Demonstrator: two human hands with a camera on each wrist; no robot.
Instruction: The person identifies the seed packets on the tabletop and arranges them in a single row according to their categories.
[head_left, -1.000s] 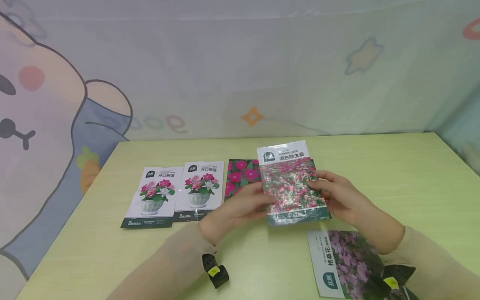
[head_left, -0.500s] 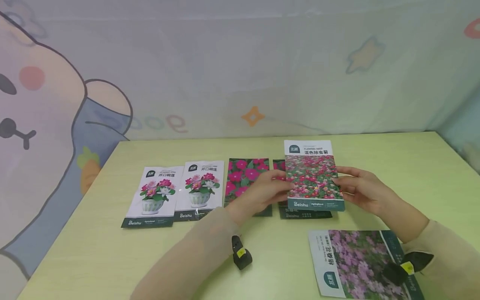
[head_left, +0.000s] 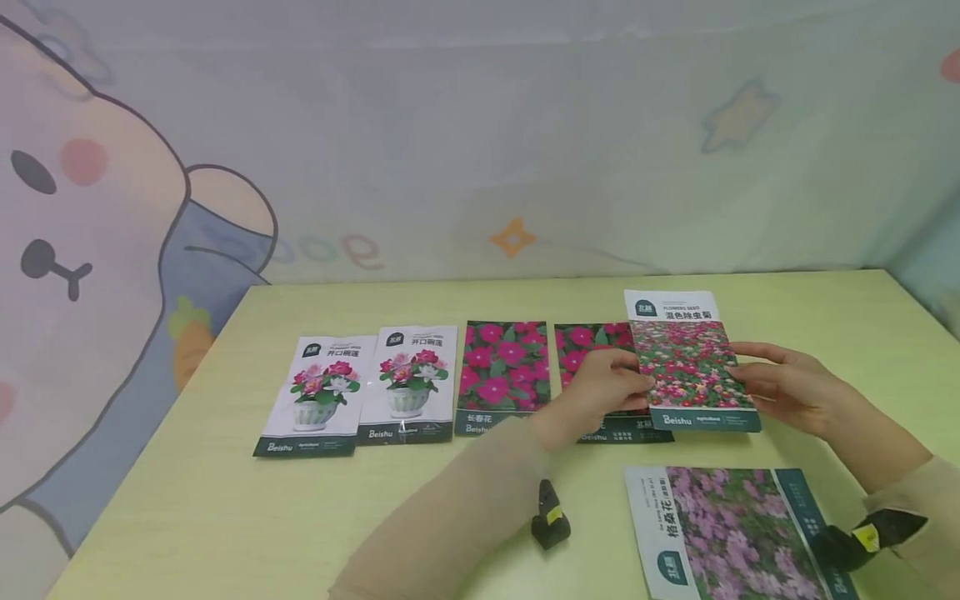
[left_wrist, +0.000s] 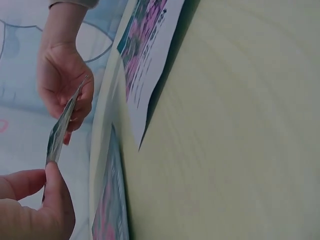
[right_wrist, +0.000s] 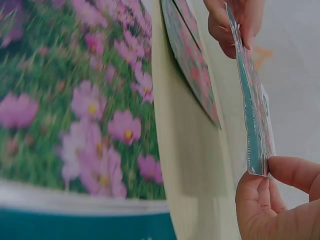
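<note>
Both hands hold one seed packet [head_left: 686, 362] with a field of red and pink flowers on its front. My left hand [head_left: 600, 387] pinches its left edge, and my right hand [head_left: 798, 387] pinches the right edge. The wrist views show it edge-on, raised off the table between thumb and fingers of each hand. In the head view it overlaps the right side of a magenta-flower packet [head_left: 581, 337] lying behind it. Closer to the front, a packet with purple flowers [head_left: 742, 533] lies sideways, partly below the right wrist.
Another magenta-flower packet [head_left: 502, 375] lies left of the left hand. Further left are two white packets showing potted flowers, one left [head_left: 315, 396] and one right [head_left: 408, 383]. A printed cloth [head_left: 450, 150] hangs behind the table [head_left: 225, 517].
Both hands have carried the red-flower packet to the right, uncovering the two magenta-flower packets more. The camera view has shifted slightly. The other packets stay in place.
</note>
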